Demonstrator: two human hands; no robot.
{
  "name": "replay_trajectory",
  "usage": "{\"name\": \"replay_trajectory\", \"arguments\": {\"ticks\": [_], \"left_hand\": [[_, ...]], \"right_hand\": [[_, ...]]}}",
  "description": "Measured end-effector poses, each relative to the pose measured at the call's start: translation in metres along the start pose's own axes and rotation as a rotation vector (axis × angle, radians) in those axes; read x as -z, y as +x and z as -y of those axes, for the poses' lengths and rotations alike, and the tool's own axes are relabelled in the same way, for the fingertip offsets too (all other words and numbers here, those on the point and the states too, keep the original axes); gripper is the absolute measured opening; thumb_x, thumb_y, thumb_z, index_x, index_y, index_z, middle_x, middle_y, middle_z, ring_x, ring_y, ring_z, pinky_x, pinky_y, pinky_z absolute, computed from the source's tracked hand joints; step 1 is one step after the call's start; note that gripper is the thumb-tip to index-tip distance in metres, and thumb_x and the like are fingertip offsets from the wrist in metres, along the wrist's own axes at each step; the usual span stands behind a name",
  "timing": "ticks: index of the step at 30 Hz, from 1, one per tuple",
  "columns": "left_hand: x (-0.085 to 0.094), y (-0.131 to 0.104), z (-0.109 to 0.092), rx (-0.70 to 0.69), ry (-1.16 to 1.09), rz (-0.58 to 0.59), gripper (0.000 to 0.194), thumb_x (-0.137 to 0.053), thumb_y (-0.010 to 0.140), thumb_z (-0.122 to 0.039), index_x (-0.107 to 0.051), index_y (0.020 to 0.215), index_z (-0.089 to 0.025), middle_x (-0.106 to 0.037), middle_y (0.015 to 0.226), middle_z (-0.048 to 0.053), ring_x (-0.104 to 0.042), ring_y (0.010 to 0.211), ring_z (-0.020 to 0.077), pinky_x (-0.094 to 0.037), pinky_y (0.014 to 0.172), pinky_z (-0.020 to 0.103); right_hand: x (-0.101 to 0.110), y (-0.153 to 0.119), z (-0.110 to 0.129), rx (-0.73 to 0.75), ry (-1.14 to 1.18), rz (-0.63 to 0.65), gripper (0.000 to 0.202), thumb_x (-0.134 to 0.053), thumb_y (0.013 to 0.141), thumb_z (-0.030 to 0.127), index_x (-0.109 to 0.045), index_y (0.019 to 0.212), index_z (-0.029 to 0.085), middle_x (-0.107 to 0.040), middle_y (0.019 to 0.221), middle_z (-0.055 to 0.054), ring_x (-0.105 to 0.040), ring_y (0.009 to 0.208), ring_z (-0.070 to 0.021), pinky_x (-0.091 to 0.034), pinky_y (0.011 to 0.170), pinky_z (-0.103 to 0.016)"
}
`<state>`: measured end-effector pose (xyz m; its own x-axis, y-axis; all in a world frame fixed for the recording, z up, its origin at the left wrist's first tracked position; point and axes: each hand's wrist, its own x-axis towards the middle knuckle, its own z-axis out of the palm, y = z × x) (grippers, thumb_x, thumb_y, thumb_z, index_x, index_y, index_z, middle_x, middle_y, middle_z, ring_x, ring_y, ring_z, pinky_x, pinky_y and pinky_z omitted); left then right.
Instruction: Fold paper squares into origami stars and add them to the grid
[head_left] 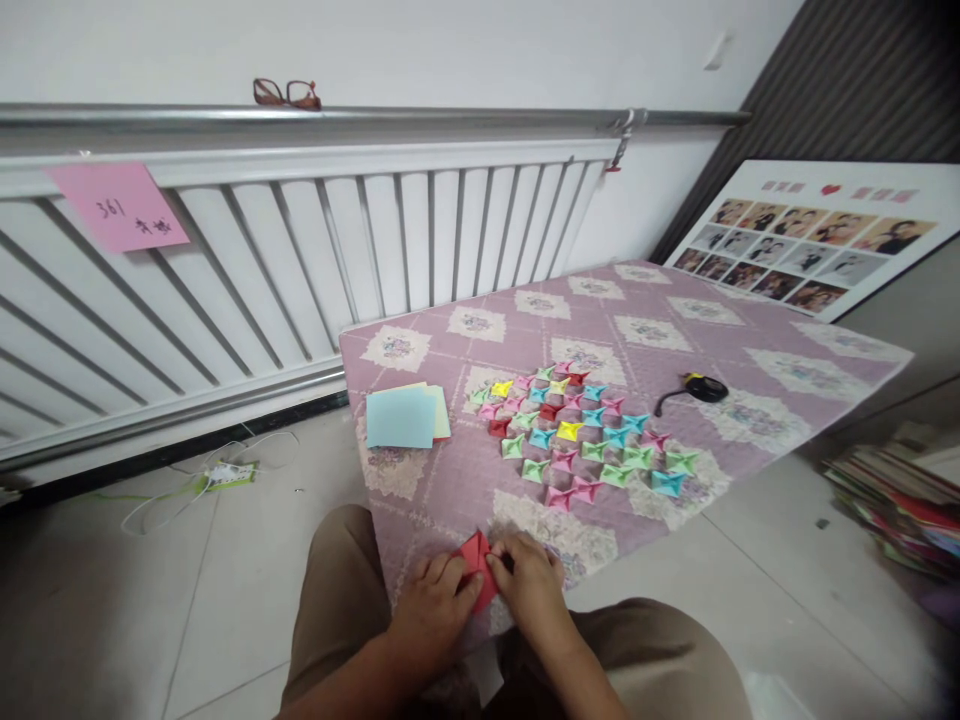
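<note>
A folded sheet of red paper [475, 553] lies at the near corner of the table, partly covered by my fingers. My left hand [433, 604] rests on its left side, thumb and fingers pressing the paper down. At the upper right edge my right hand [528, 572] pinches the paper between thumb and fingers. Just beyond my hands, several small folded paper pieces [568, 431] in pink, green, blue, yellow and red stand in rows on the cloth. To the left sits a stack of coloured paper sheets [401, 417], light blue on top.
A patterned pink tablecloth [457, 375] covers the table. Toward the right lies a black object with a cord [705, 387]. A photo board [817, 240] leans at the far right; a white radiator [390, 240] stands behind. Beside the table, a power strip [225, 476] is on the floor.
</note>
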<state>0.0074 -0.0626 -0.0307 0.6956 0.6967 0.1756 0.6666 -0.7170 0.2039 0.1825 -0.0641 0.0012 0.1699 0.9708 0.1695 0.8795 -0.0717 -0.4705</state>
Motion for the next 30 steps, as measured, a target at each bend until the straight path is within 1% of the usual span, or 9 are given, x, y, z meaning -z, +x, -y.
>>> {"name": "replay_trajectory", "arguments": {"ticks": [4,9,11,13,15,18,20,26,30], "left_hand": [[0.003,0.0,0.0,0.002,-0.033,0.041,0.036,-0.048,0.091,-0.037,-0.051,0.125,-0.027,-0.056,0.109,0.007,-0.048,0.099,0.0238,-0.036,0.086,0.038],[0.009,0.002,0.0,0.011,-0.036,0.074,0.037,-0.045,0.091,-0.039,-0.05,0.126,-0.028,-0.055,0.112,0.007,-0.047,0.101,0.0249,-0.036,0.086,0.04],[0.009,0.002,-0.001,0.01,-0.038,0.085,0.038,-0.045,0.091,-0.04,-0.05,0.127,-0.028,-0.055,0.113,0.007,-0.047,0.102,0.0252,-0.036,0.086,0.04],[0.01,0.002,-0.001,0.02,-0.04,0.095,0.038,-0.044,0.091,-0.04,-0.05,0.127,-0.028,-0.055,0.113,0.007,-0.047,0.101,0.0251,-0.035,0.086,0.04],[0.011,0.001,-0.001,0.032,-0.045,0.104,0.037,-0.045,0.091,-0.039,-0.051,0.125,-0.028,-0.054,0.114,0.007,-0.047,0.101,0.0248,-0.035,0.087,0.039],[0.013,0.002,-0.001,0.035,-0.055,0.116,0.037,-0.048,0.089,-0.039,-0.052,0.125,-0.029,-0.054,0.116,0.007,-0.047,0.103,0.0244,-0.035,0.087,0.038],[0.014,0.002,-0.001,0.041,-0.062,0.116,0.038,-0.049,0.089,-0.039,-0.052,0.125,-0.029,-0.054,0.116,0.007,-0.047,0.101,0.0238,-0.035,0.086,0.037],[0.008,0.002,0.0,0.086,-0.12,0.053,0.029,-0.049,0.088,-0.025,-0.055,0.117,-0.027,-0.056,0.115,0.003,-0.048,0.104,0.0219,-0.035,0.092,0.037],[0.006,0.004,0.001,0.131,-0.174,0.032,0.037,-0.047,0.083,-0.015,-0.053,0.119,-0.022,-0.057,0.115,0.005,-0.049,0.103,0.0221,-0.036,0.094,0.039]], "right_hand": [[0.0,-0.003,-0.005,0.049,0.044,0.034,0.013,-0.053,0.079,0.023,-0.061,0.068,0.024,-0.065,0.072,0.002,-0.061,0.078,-0.018,-0.034,0.074,-0.031],[-0.004,-0.004,-0.01,0.066,0.066,0.082,0.011,-0.053,0.079,0.022,-0.061,0.072,0.024,-0.067,0.073,0.003,-0.062,0.076,-0.0177,-0.032,0.082,-0.036],[-0.004,-0.003,-0.011,0.07,0.068,0.101,0.011,-0.052,0.079,0.02,-0.062,0.082,0.024,-0.067,0.076,0.002,-0.062,0.077,-0.0178,-0.032,0.083,-0.037],[-0.003,-0.002,-0.013,0.084,0.069,0.122,0.023,-0.053,0.077,0.017,-0.061,0.098,0.024,-0.068,0.079,0.002,-0.062,0.078,-0.0178,-0.032,0.083,-0.037],[-0.001,-0.002,-0.014,0.115,0.064,0.148,0.029,-0.055,0.076,0.015,-0.06,0.103,0.025,-0.068,0.082,0.002,-0.061,0.08,-0.0174,-0.031,0.083,-0.037],[0.004,-0.001,-0.016,0.169,0.04,0.18,0.014,-0.058,0.075,0.014,-0.063,0.082,0.024,-0.067,0.078,0.002,-0.059,0.08,-0.0174,-0.031,0.081,-0.034],[0.007,-0.001,-0.016,0.199,0.019,0.185,0.009,-0.059,0.075,0.014,-0.061,0.072,0.023,-0.065,0.075,0.002,-0.057,0.079,-0.0175,-0.03,0.079,-0.034],[0.008,-0.005,-0.018,0.299,-0.03,0.157,0.011,-0.06,0.08,0.013,-0.06,0.074,0.022,-0.062,0.077,0.0,-0.053,0.078,-0.0173,-0.033,0.08,-0.033],[0.003,-0.011,-0.021,0.368,-0.059,0.116,0.012,-0.058,0.084,0.016,-0.061,0.074,0.022,-0.058,0.076,-0.001,-0.05,0.077,-0.018,-0.035,0.081,-0.034]]}}
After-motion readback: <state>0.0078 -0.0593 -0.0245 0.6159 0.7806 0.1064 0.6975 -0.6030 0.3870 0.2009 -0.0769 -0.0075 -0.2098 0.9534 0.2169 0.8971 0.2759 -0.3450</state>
